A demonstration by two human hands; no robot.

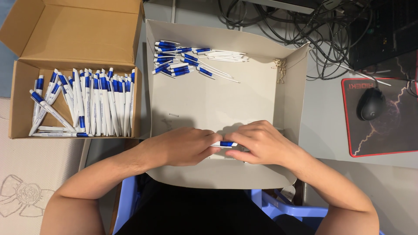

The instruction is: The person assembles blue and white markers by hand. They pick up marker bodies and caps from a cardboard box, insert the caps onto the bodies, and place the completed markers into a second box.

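Note:
Both my hands meet over the near part of a shallow white cardboard tray (287, 91). My left hand (180, 146) and my right hand (261, 141) together grip one white pen with a blue band (226, 144), which shows only between the fingers. At the tray's far end lies a loose pile of several white-and-blue pens (187, 58). To the left, an open brown cardboard box (19, 104) holds several more of the same pens (93, 104), mostly standing side by side.
A black computer mouse (371, 103) rests on a dark mouse pad with a red border (392, 135) at the right. Tangled black cables (305, 21) lie behind the tray. A blue plastic stool (283, 206) is below me.

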